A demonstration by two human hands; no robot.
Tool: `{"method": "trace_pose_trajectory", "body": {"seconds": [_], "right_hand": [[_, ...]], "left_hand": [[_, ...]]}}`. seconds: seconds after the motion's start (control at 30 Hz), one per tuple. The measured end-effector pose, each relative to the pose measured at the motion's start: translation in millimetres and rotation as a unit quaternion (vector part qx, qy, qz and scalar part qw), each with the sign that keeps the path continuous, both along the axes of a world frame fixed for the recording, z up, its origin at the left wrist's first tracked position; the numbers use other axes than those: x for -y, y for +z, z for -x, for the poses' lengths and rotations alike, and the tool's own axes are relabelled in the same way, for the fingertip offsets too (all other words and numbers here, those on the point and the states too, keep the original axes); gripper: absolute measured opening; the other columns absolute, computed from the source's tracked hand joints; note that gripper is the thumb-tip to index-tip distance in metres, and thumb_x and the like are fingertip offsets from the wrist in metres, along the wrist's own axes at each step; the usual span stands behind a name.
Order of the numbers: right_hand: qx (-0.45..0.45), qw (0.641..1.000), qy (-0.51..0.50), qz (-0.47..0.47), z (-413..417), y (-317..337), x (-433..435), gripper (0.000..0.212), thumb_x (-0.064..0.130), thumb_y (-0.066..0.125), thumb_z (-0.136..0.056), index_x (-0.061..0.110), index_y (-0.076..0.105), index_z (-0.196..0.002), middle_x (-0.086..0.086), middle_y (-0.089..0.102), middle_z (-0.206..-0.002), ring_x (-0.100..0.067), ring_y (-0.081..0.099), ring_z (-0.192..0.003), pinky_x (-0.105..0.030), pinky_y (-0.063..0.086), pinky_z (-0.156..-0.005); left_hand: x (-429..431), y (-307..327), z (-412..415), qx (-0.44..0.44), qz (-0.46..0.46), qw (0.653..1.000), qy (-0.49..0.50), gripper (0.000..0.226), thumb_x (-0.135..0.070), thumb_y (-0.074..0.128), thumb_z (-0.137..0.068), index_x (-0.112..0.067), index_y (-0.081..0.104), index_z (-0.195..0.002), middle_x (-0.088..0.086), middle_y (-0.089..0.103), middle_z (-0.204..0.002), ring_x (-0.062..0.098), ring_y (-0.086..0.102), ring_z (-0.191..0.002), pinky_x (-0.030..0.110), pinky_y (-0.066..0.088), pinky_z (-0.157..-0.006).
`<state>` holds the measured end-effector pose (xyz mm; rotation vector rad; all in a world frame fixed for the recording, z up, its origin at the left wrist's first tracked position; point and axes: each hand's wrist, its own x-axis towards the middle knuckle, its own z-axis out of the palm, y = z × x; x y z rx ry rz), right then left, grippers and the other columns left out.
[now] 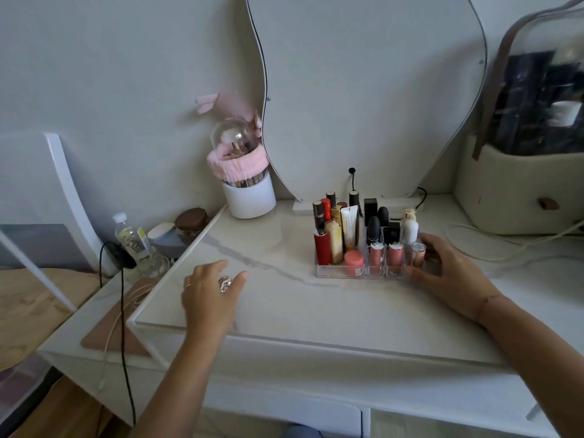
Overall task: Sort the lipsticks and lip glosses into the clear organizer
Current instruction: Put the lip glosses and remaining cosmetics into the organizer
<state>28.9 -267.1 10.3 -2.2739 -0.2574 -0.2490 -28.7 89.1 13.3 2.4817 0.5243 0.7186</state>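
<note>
A person's right hand (pixel 448 270) wraps the right end of a clear organizer (pixel 341 275) on a marble-patterned vanity top (pixel 284 298). The thumb is at the front corner and the curled fingers reach behind, just beside a rose-gold lipstick (pixel 418 251) standing in the end slot. Whether the fingers also touch that tube cannot be told. The left hand (pixel 211 292), wearing a large clear ring (pixel 225 283), lies flat on the bare top well to the left, fingers relaxed and holding nothing. The organizer sits in front of a wavy-edged mirror (pixel 363 90) and looks full. Two pink lip glosses (pixel 376 256) stand in the narrow front slots, black bullet lipsticks (pixel 373 229) behind them, and a red lipstick (pixel 322 251), gold tubes and a white squeeze tube (pixel 350 226) crowd the wide left compartment. No loose lipstick shows on the top, so the sorting appears all but done. The risk now lies in moving the tray: a quick shove or lift by one end could topple the tall tubes leaning loosely in the wide compartment. A white cable (pixel 505 248) trailing near the right wrist could also snag.
</note>
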Motion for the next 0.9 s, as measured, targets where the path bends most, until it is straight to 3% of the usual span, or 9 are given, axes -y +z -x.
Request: {"method": "trace_pose_trajectory", "body": {"seconds": [0.07, 0.2, 0.33, 0.47, 0.57, 0.63, 0.73, 0.9], "right_hand": [[0.001, 1.0, -0.002, -0.001, 0.9, 1.0, -0.6, 0.066, 0.032, 0.072, -0.075, 0.021, 0.042, -0.134, -0.002, 0.059, -0.119, -0.018, 0.056, -0.107, -0.03, 0.042, -0.09], [0.004, 1.0, 0.0, 0.003, 2.1, 1.5, -1.0, 0.063, 0.029, 0.072, -0.076, 0.022, 0.043, -0.132, 0.002, 0.058, -0.112, -0.015, 0.055, -0.101, -0.026, 0.038, -0.085], [0.012, 1.0, -0.004, 0.001, 3.2, 2.3, -2.1, 0.062, 0.027, 0.073, -0.076, 0.022, 0.044, -0.131, 0.006, 0.055, -0.105, -0.011, 0.053, -0.096, -0.024, 0.035, -0.081], [0.015, 1.0, -0.008, -0.001, 3.1, 1.1, -2.4, 0.061, 0.026, 0.073, -0.075, 0.022, 0.046, -0.129, 0.009, 0.054, -0.102, -0.008, 0.051, -0.094, -0.022, 0.034, -0.078], [0.01, 1.0, -0.002, 0.003, 1.5, 0.3, -1.2, 0.062, 0.029, 0.073, -0.075, 0.023, 0.045, -0.13, 0.007, 0.056, -0.107, -0.012, 0.053, -0.098, -0.023, 0.035, -0.082], [0.011, 1.0, 0.001, 0.001, 1.2, 0.2, -0.8, 0.062, 0.029, 0.073, -0.075, 0.023, 0.045, -0.13, 0.006, 0.057, -0.108, -0.012, 0.054, -0.099, -0.024, 0.036, -0.083], [0.015, 1.0, 0.002, -0.007, 1.4, 0.2, -0.9, 0.062, 0.026, 0.074, -0.075, 0.02, 0.046, -0.13, 0.005, 0.058, -0.108, -0.011, 0.054, -0.099, -0.024, 0.037, -0.083], [0.01, 1.0, 0.006, -0.016, 0.2, 0.0, -0.6, 0.063, 0.026, 0.074, -0.074, 0.018, 0.045, -0.13, 0.004, 0.058, -0.111, -0.013, 0.056, -0.103, -0.023, 0.038, -0.086]], "left_hand": [[-16.5, -1.9, -0.3, -0.091, -0.001, 0.995, 0.047, 0.046, -0.045, 0.062, -0.082, -0.011, 0.062, -0.114, 0.019, 0.055, -0.12, 0.04, 0.045, -0.111, 0.044, 0.037, -0.09], [-26.3, -4.5, -0.2, -0.117, -0.001, 0.992, 0.048, 0.039, -0.05, 0.063, -0.08, -0.017, 0.068, -0.101, 0.015, 0.056, -0.113, 0.038, 0.047, -0.107, 0.042, 0.039, -0.087], [-25.6, -7.9, -0.3, -0.046, 0.082, 0.996, -0.001, 0.023, -0.034, 0.073, -0.074, -0.019, 0.07, -0.091, 0.01, 0.064, -0.096, 0.032, 0.057, -0.094, 0.041, 0.047, -0.082], [-16.6, -6.4, 3.0, 0.034, 0.188, 0.981, -0.042, 0.022, -0.018, 0.076, -0.071, -0.027, 0.066, -0.088, -0.005, 0.066, -0.077, 0.016, 0.063, -0.072, 0.024, 0.044, -0.058], [-1.0, 1.9, -3.7, 0.06, 0.241, 0.964, -0.095, 0.025, -0.019, 0.075, -0.074, -0.034, 0.065, -0.092, -0.001, 0.067, -0.081, 0.019, 0.063, -0.068, 0.026, 0.048, -0.059], [17.9, 8.8, -9.0, 0.064, 0.267, 0.95, -0.146, 0.028, -0.017, 0.074, -0.076, -0.037, 0.063, -0.092, 0.002, 0.068, -0.087, 0.022, 0.065, -0.073, 0.034, 0.052, -0.068], [51.0, 17.3, -16.5, 0.079, 0.258, 0.94, -0.21, 0.031, -0.013, 0.071, -0.078, -0.039, 0.061, -0.092, -0.001, 0.069, -0.093, 0.017, 0.066, -0.08, 0.034, 0.052, -0.075], [96.0, 26.5, -26.0, 0.114, 0.218, 0.932, -0.264, 0.032, -0.01, 0.071, -0.076, -0.036, 0.059, -0.092, -0.013, 0.067, -0.086, 0.005, 0.064, -0.075, 0.017, 0.051, -0.067]]}}
